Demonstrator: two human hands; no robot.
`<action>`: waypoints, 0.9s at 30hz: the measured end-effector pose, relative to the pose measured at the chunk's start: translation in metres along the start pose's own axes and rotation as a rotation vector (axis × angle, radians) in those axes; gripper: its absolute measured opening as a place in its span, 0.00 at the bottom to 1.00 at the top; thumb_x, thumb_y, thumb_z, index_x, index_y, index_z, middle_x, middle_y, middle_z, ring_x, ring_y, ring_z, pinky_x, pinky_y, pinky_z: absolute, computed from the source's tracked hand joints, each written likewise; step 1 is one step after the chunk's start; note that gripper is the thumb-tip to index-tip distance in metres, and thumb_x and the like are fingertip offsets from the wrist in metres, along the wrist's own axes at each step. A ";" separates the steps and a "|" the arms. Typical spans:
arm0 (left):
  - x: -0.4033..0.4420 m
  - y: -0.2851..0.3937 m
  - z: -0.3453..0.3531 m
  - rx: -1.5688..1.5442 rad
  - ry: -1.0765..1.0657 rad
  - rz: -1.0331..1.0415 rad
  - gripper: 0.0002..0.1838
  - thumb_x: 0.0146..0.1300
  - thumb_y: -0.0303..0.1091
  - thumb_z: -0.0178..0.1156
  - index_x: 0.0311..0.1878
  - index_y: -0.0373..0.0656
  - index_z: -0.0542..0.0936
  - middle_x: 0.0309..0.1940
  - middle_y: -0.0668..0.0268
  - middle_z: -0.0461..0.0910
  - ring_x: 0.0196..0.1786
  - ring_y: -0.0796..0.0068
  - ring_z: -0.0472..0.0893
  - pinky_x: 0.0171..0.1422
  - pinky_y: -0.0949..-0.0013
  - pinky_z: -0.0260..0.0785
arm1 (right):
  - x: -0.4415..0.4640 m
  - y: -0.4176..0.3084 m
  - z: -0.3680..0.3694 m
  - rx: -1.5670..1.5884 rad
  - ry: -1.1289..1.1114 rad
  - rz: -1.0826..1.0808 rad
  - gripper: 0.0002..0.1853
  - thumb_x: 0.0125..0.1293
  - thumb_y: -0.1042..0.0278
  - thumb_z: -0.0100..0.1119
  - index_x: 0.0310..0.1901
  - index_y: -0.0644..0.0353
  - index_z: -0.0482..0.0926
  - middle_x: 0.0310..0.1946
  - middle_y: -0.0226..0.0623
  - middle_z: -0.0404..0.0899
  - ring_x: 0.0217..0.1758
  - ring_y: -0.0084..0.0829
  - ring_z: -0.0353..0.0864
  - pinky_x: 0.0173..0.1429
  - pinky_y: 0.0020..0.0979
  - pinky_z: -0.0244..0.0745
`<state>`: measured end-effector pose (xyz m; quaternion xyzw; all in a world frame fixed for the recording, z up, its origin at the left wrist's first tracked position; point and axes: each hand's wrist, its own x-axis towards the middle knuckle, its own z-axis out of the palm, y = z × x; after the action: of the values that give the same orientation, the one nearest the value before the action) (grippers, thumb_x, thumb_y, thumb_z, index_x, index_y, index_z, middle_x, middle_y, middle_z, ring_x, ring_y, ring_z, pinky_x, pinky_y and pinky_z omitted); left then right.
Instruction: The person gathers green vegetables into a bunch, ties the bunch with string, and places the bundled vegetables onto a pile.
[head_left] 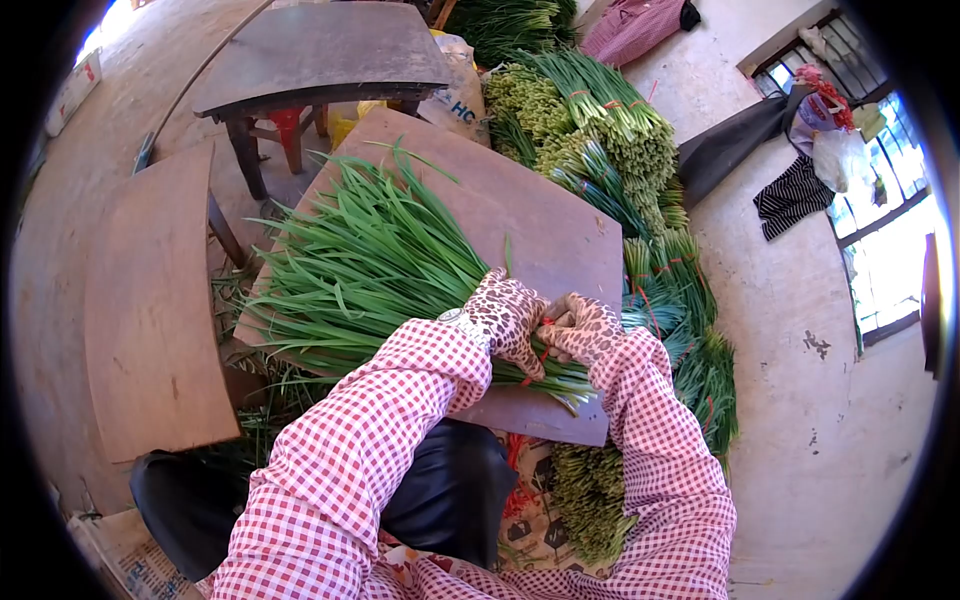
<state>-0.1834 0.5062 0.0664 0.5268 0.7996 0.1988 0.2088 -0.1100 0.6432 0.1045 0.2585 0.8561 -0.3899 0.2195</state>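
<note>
A large bunch of garlic chives (370,255) lies across the brown board (560,240), its leaves fanned to the left and its pale cut ends to the lower right. My left hand (505,315), in a leopard-print glove, is closed over the bunch near the stem end. A red tie (540,355) runs around the stems there. Close beside it, my right hand (585,330), gloved alike, pinches the red tie above the stems. The fingertips of both hands are partly hidden.
Tied bunches of greens (630,140) are piled along the right side of the board, against the wall. A dark table (330,50) stands behind, and a wooden bench (150,310) at left. More red ties (517,495) hang near my knee.
</note>
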 end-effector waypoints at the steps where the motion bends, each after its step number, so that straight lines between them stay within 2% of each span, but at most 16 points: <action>1: -0.001 0.001 -0.001 -0.004 0.003 -0.005 0.41 0.31 0.62 0.71 0.48 0.43 0.77 0.43 0.57 0.78 0.53 0.59 0.74 0.65 0.55 0.51 | 0.000 0.000 0.000 0.013 -0.007 -0.003 0.16 0.58 0.67 0.62 0.45 0.65 0.71 0.27 0.35 0.78 0.25 0.24 0.78 0.26 0.24 0.74; 5: 0.002 0.000 0.000 -0.003 -0.022 -0.024 0.41 0.30 0.61 0.72 0.49 0.45 0.76 0.44 0.58 0.78 0.54 0.59 0.74 0.65 0.55 0.51 | 0.001 0.004 0.002 0.107 0.003 0.006 0.14 0.61 0.68 0.58 0.46 0.65 0.72 0.28 0.37 0.78 0.25 0.23 0.77 0.25 0.23 0.74; 8: 0.002 0.000 0.000 0.003 -0.019 -0.026 0.41 0.30 0.59 0.72 0.50 0.45 0.76 0.45 0.58 0.78 0.54 0.59 0.74 0.64 0.55 0.51 | 0.001 0.006 0.004 0.097 0.010 0.017 0.11 0.61 0.68 0.57 0.43 0.63 0.74 0.29 0.37 0.79 0.29 0.25 0.78 0.30 0.26 0.75; 10: 0.001 0.000 0.000 -0.007 -0.019 -0.026 0.41 0.32 0.58 0.72 0.51 0.45 0.75 0.46 0.58 0.78 0.55 0.60 0.73 0.65 0.54 0.50 | 0.002 0.018 0.010 -0.201 0.192 -0.305 0.09 0.61 0.69 0.57 0.41 0.63 0.75 0.30 0.35 0.77 0.34 0.26 0.77 0.36 0.29 0.75; 11: 0.000 0.001 -0.001 -0.018 -0.019 -0.025 0.42 0.33 0.57 0.72 0.53 0.45 0.74 0.47 0.58 0.77 0.57 0.61 0.72 0.66 0.54 0.49 | -0.005 0.022 0.015 -0.200 0.191 -0.306 0.09 0.61 0.69 0.57 0.41 0.63 0.75 0.30 0.35 0.77 0.34 0.26 0.77 0.36 0.29 0.75; 13: 0.004 -0.001 0.008 0.031 0.021 -0.026 0.42 0.34 0.55 0.72 0.55 0.46 0.72 0.49 0.59 0.76 0.58 0.61 0.70 0.68 0.54 0.48 | -0.027 0.032 0.029 -0.384 0.359 -0.681 0.07 0.60 0.68 0.58 0.38 0.60 0.77 0.31 0.34 0.75 0.37 0.28 0.76 0.40 0.30 0.72; 17: 0.002 -0.003 0.011 0.066 0.069 -0.011 0.44 0.37 0.51 0.71 0.60 0.46 0.68 0.55 0.59 0.71 0.61 0.63 0.67 0.70 0.54 0.45 | -0.050 0.049 0.044 -0.481 0.245 -0.717 0.05 0.60 0.69 0.58 0.37 0.59 0.77 0.31 0.36 0.74 0.35 0.30 0.75 0.39 0.31 0.72; 19: 0.003 -0.001 0.007 0.061 0.035 -0.028 0.45 0.36 0.52 0.71 0.60 0.45 0.68 0.55 0.59 0.71 0.62 0.63 0.67 0.69 0.54 0.47 | -0.040 0.051 0.038 -0.267 0.324 -0.895 0.05 0.61 0.70 0.56 0.38 0.58 0.74 0.31 0.34 0.74 0.31 0.27 0.75 0.33 0.29 0.73; 20: 0.005 -0.001 0.005 0.056 0.022 -0.022 0.45 0.35 0.52 0.72 0.60 0.44 0.68 0.54 0.58 0.72 0.61 0.62 0.67 0.68 0.54 0.48 | -0.031 0.052 0.041 -0.055 0.278 -0.773 0.05 0.65 0.69 0.51 0.40 0.59 0.69 0.32 0.33 0.75 0.25 0.23 0.74 0.25 0.24 0.72; 21: 0.005 -0.001 0.003 0.054 0.009 -0.015 0.46 0.35 0.52 0.72 0.60 0.44 0.68 0.54 0.58 0.72 0.61 0.61 0.68 0.68 0.55 0.49 | -0.029 0.049 0.038 -0.051 0.280 -0.776 0.05 0.65 0.69 0.51 0.40 0.59 0.69 0.32 0.33 0.75 0.25 0.23 0.74 0.25 0.24 0.72; 23: 0.005 -0.004 0.005 0.014 0.077 -0.001 0.47 0.33 0.53 0.73 0.59 0.43 0.68 0.53 0.57 0.73 0.60 0.59 0.69 0.67 0.54 0.50 | -0.028 0.021 0.027 0.464 0.148 -0.280 0.06 0.68 0.67 0.45 0.41 0.59 0.66 0.31 0.31 0.76 0.20 0.19 0.70 0.20 0.19 0.68; 25: 0.006 0.004 -0.005 0.023 -0.051 -0.056 0.54 0.31 0.57 0.74 0.62 0.42 0.64 0.57 0.55 0.69 0.63 0.57 0.64 0.69 0.51 0.47 | -0.023 0.014 0.020 0.521 0.165 -0.224 0.06 0.69 0.66 0.43 0.41 0.60 0.66 0.30 0.32 0.76 0.19 0.19 0.69 0.20 0.19 0.67; 27: -0.004 0.013 -0.010 0.011 -0.048 -0.029 0.57 0.31 0.58 0.74 0.65 0.41 0.59 0.61 0.55 0.65 0.66 0.56 0.60 0.70 0.47 0.42 | -0.019 0.015 0.013 0.585 0.195 -0.157 0.07 0.70 0.66 0.41 0.40 0.60 0.66 0.30 0.33 0.76 0.19 0.18 0.69 0.20 0.19 0.67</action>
<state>-0.1773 0.5060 0.0826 0.5210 0.8029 0.1788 0.2279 -0.0837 0.6362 0.0998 0.2800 0.7420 -0.6087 0.0221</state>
